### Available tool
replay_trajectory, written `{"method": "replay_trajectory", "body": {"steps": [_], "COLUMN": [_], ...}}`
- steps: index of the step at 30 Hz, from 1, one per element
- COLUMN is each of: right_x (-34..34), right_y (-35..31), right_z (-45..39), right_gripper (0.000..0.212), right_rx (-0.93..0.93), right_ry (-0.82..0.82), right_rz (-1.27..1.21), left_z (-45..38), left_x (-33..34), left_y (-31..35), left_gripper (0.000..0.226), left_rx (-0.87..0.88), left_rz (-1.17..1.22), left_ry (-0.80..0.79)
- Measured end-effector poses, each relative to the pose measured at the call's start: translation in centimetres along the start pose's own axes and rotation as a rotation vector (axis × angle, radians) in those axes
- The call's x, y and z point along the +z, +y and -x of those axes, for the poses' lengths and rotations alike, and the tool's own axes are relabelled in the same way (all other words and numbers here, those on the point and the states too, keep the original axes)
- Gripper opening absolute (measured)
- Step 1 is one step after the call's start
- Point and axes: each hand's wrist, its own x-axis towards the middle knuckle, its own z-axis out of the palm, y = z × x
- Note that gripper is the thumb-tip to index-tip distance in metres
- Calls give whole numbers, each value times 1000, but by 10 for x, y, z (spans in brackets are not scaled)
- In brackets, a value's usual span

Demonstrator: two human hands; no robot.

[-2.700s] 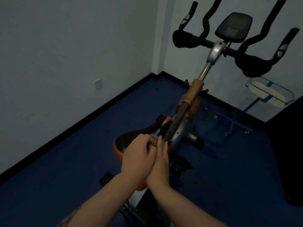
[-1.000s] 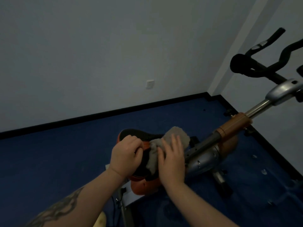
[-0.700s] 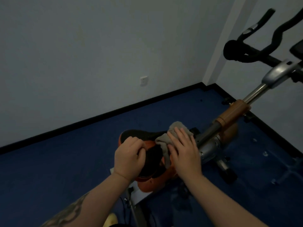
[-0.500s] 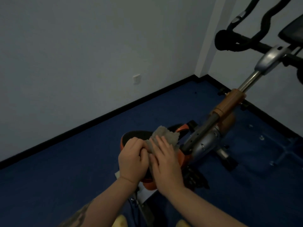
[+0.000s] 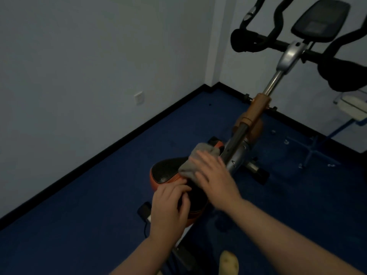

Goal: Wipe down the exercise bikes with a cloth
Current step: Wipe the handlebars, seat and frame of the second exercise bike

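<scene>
An orange and black exercise bike stands on the dark blue carpeted floor near the room's corner, its black handlebars and dark console screen raised at upper right. A white wall socket sits low on the grey wall, and a clear plastic stand is beside the right edge. The bike's silver and dark sloping frame post lies just past the fingertips. The right hand, fingers spread flat, presses a crumpled grey cloth onto the black perforated saddle with orange rim. The left hand curls its fingers over the saddle's near edge. Half a second ago the hands were side by side; now the right has slid forward with the cloth.
</scene>
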Motion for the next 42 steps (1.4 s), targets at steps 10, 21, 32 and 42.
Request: {"method": "replay_trajectory", "body": {"steps": [10, 21, 32, 42], "right_x": [41, 38, 24, 21], "right_y": [-56, -61, -55, -28], "right_z": [8, 10, -11, -29], "right_gripper": [59, 57, 57, 60], "right_rx": [598, 780, 884, 894], "right_ry": [335, 346, 256, 241], "right_rz": [-513, -645, -570, -643], "left_z": [-58, -50, -49, -46], "left_x": [-3, 2, 5, 7], "left_y": [18, 4, 1, 0], "left_gripper": [14, 22, 23, 24], "left_rx": [-54, 41, 19, 77], "left_rz": [-131, 162, 201, 167], "left_ry": [-241, -29, 2, 44]}}
